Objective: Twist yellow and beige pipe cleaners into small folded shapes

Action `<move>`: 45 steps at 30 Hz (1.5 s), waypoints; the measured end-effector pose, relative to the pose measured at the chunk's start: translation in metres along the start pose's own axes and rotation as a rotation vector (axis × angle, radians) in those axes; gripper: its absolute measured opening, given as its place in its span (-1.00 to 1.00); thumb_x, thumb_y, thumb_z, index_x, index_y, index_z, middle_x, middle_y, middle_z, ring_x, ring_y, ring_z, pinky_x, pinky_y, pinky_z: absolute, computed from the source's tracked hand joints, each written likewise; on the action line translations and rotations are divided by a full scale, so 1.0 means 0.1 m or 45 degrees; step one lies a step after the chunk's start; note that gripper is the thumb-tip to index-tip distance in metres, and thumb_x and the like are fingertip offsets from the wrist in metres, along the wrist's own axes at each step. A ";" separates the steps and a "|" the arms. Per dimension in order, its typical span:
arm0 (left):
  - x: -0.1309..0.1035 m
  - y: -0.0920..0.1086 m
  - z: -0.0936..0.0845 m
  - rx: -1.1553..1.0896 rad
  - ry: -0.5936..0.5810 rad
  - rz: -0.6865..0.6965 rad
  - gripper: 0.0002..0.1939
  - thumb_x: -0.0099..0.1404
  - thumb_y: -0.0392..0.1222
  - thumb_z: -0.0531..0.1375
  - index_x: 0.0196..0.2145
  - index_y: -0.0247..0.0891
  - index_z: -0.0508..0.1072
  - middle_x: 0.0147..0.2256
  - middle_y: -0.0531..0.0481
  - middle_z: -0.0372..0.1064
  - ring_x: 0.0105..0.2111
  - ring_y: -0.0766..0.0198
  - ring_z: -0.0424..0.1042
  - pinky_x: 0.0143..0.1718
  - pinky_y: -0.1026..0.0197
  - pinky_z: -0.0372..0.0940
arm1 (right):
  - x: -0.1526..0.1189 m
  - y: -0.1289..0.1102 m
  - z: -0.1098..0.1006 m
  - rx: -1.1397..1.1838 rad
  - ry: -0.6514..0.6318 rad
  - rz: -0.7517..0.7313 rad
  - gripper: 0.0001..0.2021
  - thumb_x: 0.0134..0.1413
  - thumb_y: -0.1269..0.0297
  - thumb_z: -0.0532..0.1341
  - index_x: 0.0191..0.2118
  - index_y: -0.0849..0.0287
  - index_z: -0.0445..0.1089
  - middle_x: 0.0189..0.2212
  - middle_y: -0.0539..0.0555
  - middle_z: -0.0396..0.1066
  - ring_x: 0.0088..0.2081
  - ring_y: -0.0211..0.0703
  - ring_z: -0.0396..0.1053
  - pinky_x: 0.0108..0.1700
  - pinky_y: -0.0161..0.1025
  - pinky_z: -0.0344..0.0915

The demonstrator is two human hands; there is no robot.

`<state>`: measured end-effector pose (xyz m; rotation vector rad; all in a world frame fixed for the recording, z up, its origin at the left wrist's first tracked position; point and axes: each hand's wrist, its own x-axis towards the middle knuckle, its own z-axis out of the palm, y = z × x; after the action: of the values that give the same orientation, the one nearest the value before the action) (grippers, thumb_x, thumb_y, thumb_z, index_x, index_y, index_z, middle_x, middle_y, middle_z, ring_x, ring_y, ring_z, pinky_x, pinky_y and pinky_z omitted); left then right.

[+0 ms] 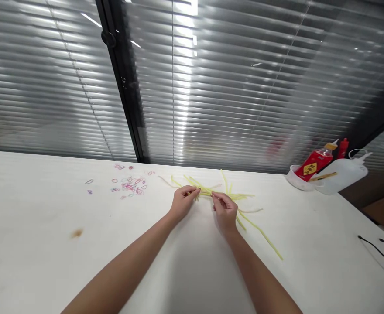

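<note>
At the left, a brown smudge (77, 233) is marking the white tabletop (31, 261), and just beyond it small coloured bands (133, 186) are lying scattered, most of them clustering in a loose heap and a few sitting apart. Behind them, a black upright post (121, 83) is dividing the grey blinds (231, 87), which are spanning the background.

Near the middle, the left hand (182, 203) is reaching in, its grip closing thumb against finger on the yellow strands (241, 197). These are lying on the tabletop in a spiky bunch, running between both hands and fanning out on either side, one long strand trailing toward the lower right. The right hand (225, 210) is meeting them just beside the left, its grip also pinching the strands at the fingertips.

Farther right, a clear bowl (300, 185) is standing near the tabletop's edge, a red bottle (316, 162) leaning in it. A whitish squeeze bottle (347, 173) is tilting beside it. At the far right, thin dark rods (377, 251) are jutting into view.
</note>
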<state>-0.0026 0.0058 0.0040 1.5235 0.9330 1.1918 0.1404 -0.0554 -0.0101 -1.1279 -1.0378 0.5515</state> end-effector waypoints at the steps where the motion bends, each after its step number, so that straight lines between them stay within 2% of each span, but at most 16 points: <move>1: 0.00 0.00 0.00 -0.060 -0.024 -0.032 -0.74 0.12 -0.05 0.23 -0.42 -0.33 0.52 -0.42 -0.05 0.39 -0.40 0.30 0.29 -0.36 0.29 0.15 | 0.00 0.00 0.00 -0.029 -0.009 0.029 -0.80 0.00 0.27 0.21 -0.27 0.26 0.47 -0.35 0.13 0.43 -0.53 -0.32 0.26 -0.49 -0.34 0.25; 5: 0.00 0.02 -0.01 -0.274 -0.098 -0.135 -0.77 0.07 -0.09 0.27 -0.46 -0.35 0.52 -0.48 -0.04 0.38 -0.43 0.32 0.28 -0.36 0.30 0.14 | 0.00 0.00 0.01 -0.132 -0.053 0.142 -0.75 -0.03 0.22 0.23 -0.27 0.28 0.48 -0.41 0.13 0.43 -0.56 -0.31 0.24 -0.51 -0.34 0.25; 9: 0.01 0.05 -0.04 -0.330 -0.128 -0.216 -0.78 0.02 -0.11 0.30 -0.54 -0.36 0.50 -0.61 0.01 0.30 -0.52 0.39 0.22 -0.43 0.33 0.12 | -0.01 0.01 0.02 -0.161 -0.121 0.218 -0.71 -0.08 0.17 0.26 -0.27 0.28 0.48 -0.46 0.12 0.42 -0.58 -0.31 0.23 -0.54 -0.35 0.23; 16: 0.06 0.01 -0.10 -0.476 -0.104 -0.348 -0.77 -0.03 -0.13 0.34 -0.46 -0.36 0.50 -0.54 -0.01 0.37 -0.55 0.40 0.28 -0.46 0.33 0.18 | -0.02 0.03 0.05 -0.092 -0.253 0.252 -0.70 -0.10 0.17 0.27 -0.24 0.26 0.48 -0.40 0.13 0.44 -0.56 -0.30 0.27 -0.53 -0.35 0.26; 21: 0.07 0.00 -0.11 -0.564 -0.213 -0.363 -0.78 0.01 -0.14 0.32 -0.47 -0.36 0.43 -0.57 0.02 0.34 -0.58 0.41 0.30 -0.47 0.35 0.19 | -0.03 0.05 0.07 -0.092 -0.311 0.245 -0.69 -0.11 0.18 0.29 -0.23 0.25 0.49 -0.44 0.12 0.44 -0.56 -0.28 0.30 -0.50 -0.32 0.29; 28: 0.06 0.01 -0.12 -0.585 -0.259 -0.397 -0.74 0.04 -0.12 0.30 -0.41 -0.36 0.38 -0.56 0.03 0.33 -0.58 0.42 0.31 -0.48 0.37 0.19 | -0.03 0.06 0.07 -0.096 -0.338 0.241 -0.69 -0.12 0.17 0.29 -0.23 0.24 0.49 -0.44 0.12 0.44 -0.58 -0.31 0.27 -0.51 -0.32 0.29; 38: 0.07 0.02 -0.12 -0.610 -0.343 -0.425 -0.69 0.07 -0.06 0.28 -0.37 -0.35 0.32 -0.56 0.04 0.33 -0.57 0.41 0.34 -0.46 0.37 0.22 | -0.04 0.04 0.06 -0.211 -0.331 0.114 -0.71 -0.06 0.19 0.25 -0.21 0.23 0.48 -0.42 0.10 0.42 -0.58 -0.35 0.15 -0.51 -0.35 0.19; 45: 0.07 0.00 -0.14 -0.597 -0.420 -0.469 -0.70 0.02 -0.12 0.32 -0.43 -0.37 0.32 -0.47 -0.02 0.39 -0.47 0.31 0.42 -0.38 0.29 0.27 | -0.03 0.06 0.04 -0.246 -0.304 0.103 -0.71 -0.02 0.18 0.21 -0.19 0.24 0.45 -0.48 0.06 0.38 -0.58 -0.36 0.09 -0.52 -0.38 0.14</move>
<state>-0.0140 0.0157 0.0072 1.0691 0.6207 0.7899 0.1360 -0.0533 -0.0161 -1.3002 -1.2766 0.6731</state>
